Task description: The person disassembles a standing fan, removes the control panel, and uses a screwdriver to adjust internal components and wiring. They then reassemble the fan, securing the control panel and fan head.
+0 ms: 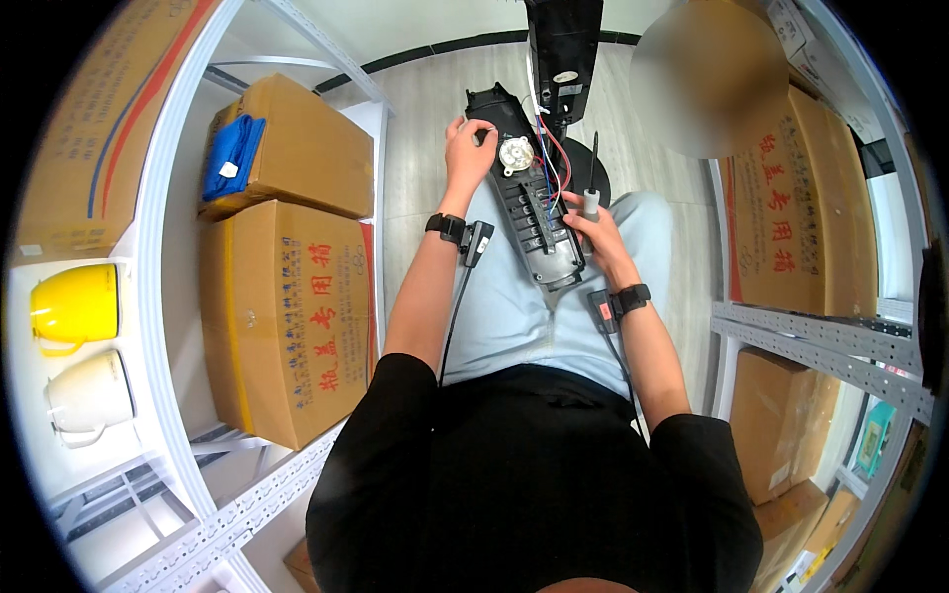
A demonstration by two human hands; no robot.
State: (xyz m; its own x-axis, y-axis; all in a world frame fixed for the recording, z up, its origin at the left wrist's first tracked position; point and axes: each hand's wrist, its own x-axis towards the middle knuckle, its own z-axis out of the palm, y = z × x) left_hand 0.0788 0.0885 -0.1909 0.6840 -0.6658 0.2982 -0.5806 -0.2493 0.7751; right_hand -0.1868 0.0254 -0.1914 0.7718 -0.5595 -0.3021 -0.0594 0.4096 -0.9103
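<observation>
A long black housing (547, 259) with a round pale metal part (516, 155) and red, white and blue wires (557, 158) lies tilted over my lap. My left hand (467, 156) pinches at the housing's upper left, on something too small to make out. My right hand (596, 235) grips a screwdriver (591, 206) with a grey handle, blade upward, against the housing's right side. Behind them a tall black upright panel (563, 49) rises from a round black base (593, 161), with wires running down it. Both wrists wear black straps with cabled devices.
White metal shelving (176, 119) flanks me with cardboard boxes (282, 336) on both sides, a folded blue cloth (232, 153), and a yellow mug (74, 301) and a white mug (89, 395) at left. A blurred round shape (707, 74) covers the upper right.
</observation>
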